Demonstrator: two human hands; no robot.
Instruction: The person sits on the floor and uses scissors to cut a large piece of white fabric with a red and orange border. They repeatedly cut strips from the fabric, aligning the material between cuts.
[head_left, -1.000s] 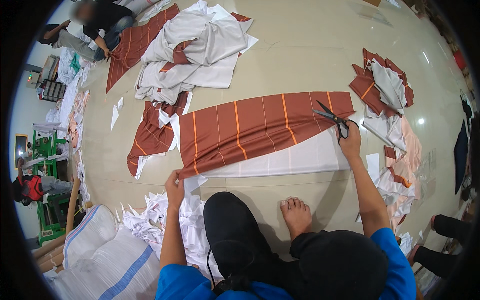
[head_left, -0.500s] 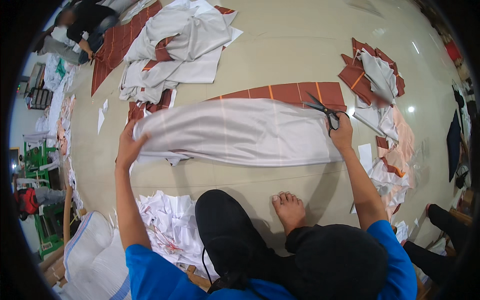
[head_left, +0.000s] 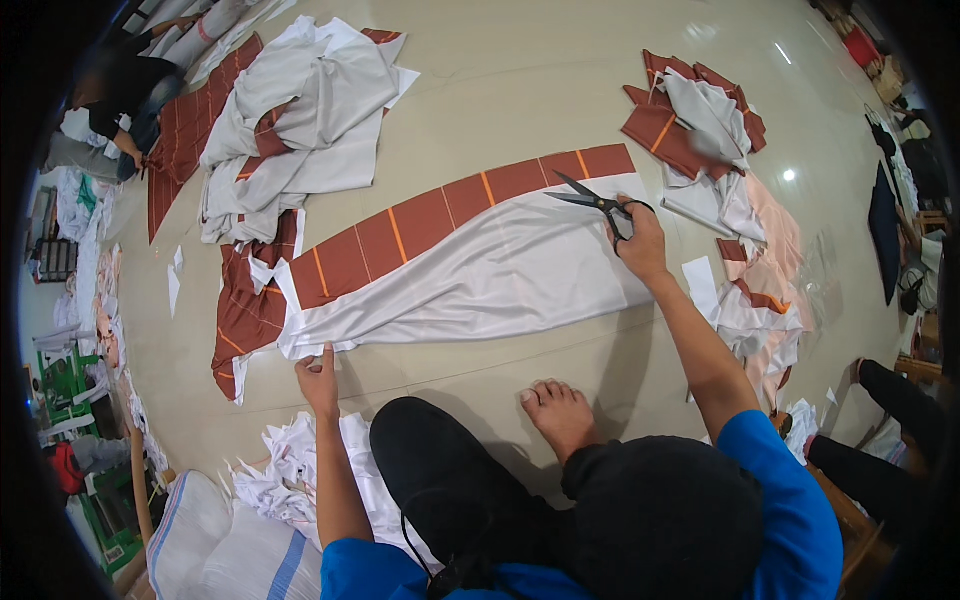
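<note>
A folded cloth (head_left: 480,280) lies on the floor before me, its pale grey back upward. Along its far side runs a rust-brown band (head_left: 440,210) with orange and pale stripes. My left hand (head_left: 318,383) is at the cloth's near left corner, its fingertips closed on the edge. In my right hand (head_left: 642,250) is a pair of black-handled scissors (head_left: 597,202), fingers through the handles. The scissor blades are parted and point left, above the brown band near its right end.
Crumpled brown and grey cloth (head_left: 300,110) is heaped at the far left; another pile (head_left: 690,130) lies at the right. White scraps (head_left: 290,470) and stuffed sacks (head_left: 215,540) are at the near left. A co-worker (head_left: 125,100) sits at the far left, and another person's legs (head_left: 885,420) show at the right.
My left hand has come down and toward me with the cloth's left end, now lowered to the floor. More of the brown band shows. The scissors remain in my right hand.
</note>
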